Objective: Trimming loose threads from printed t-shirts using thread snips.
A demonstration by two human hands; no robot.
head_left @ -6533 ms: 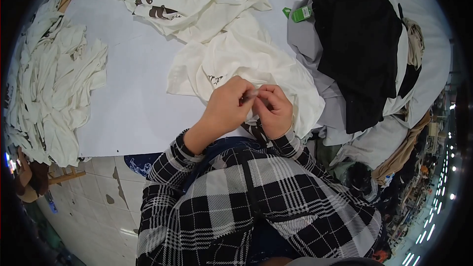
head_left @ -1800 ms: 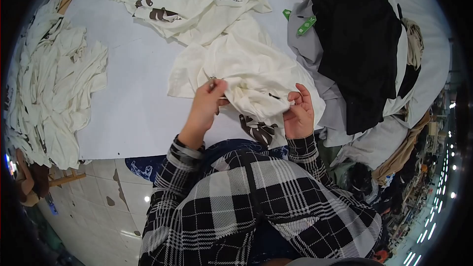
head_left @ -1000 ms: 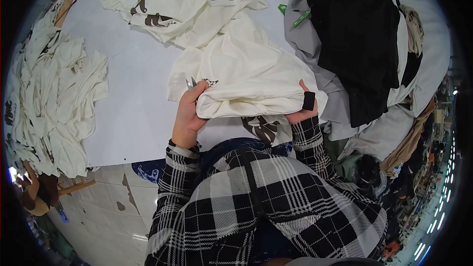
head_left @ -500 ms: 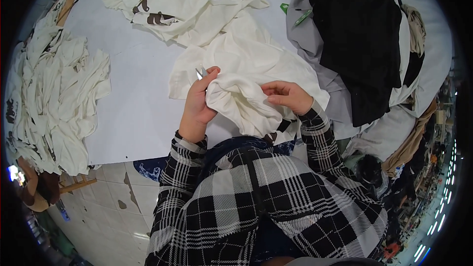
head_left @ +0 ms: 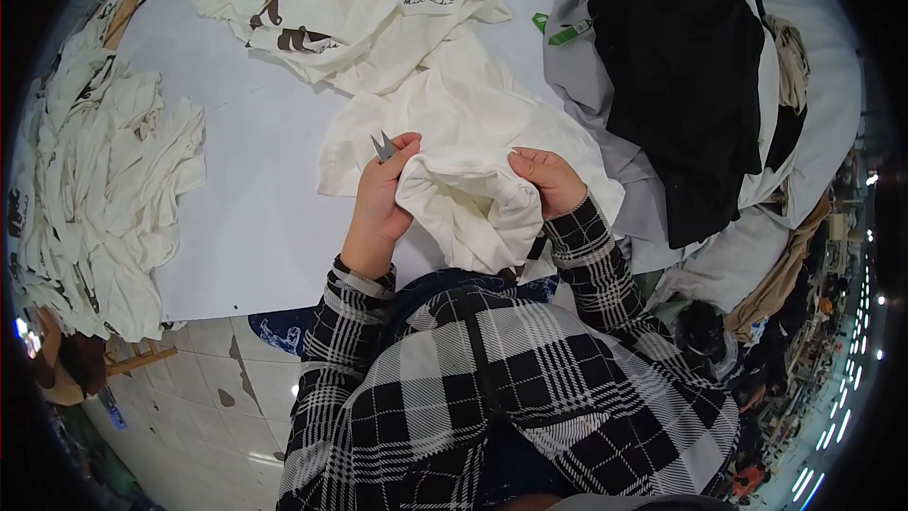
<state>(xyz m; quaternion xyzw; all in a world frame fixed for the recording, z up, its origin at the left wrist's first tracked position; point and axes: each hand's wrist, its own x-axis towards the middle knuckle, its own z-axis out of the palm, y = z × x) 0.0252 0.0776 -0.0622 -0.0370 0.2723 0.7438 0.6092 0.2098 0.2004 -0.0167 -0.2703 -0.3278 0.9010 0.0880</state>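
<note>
A cream-white garment (head_left: pixel 473 237) is bunched up at the near table edge, and its round opening faces up between my hands. My left hand (head_left: pixel 380 194) is closed on the left side of that opening. Tucked in the same hand are small metal thread snips (head_left: pixel 383 147), with just the two pointed blades showing past the fingers. On the other side, my right hand (head_left: pixel 551 182) pinches the opening's edge between thumb and fingers. The rest of the cloth spreads over the table beyond my hands.
More white garments with dark print (head_left: pixel 312 9) lie farther back on the white table (head_left: pixel 255 208). A heap of white garments (head_left: pixel 113 180) covers the left edge. At right are black cloth (head_left: pixel 681 85), grey cloth (head_left: pixel 577 66) and a green strip (head_left: pixel 570 33).
My right hand has changed from loosely touching the cloth to gripping the opening's edge. The opening is spread wider and rounder. My left hand keeps its hold, with the snips' blades now farther apart.
</note>
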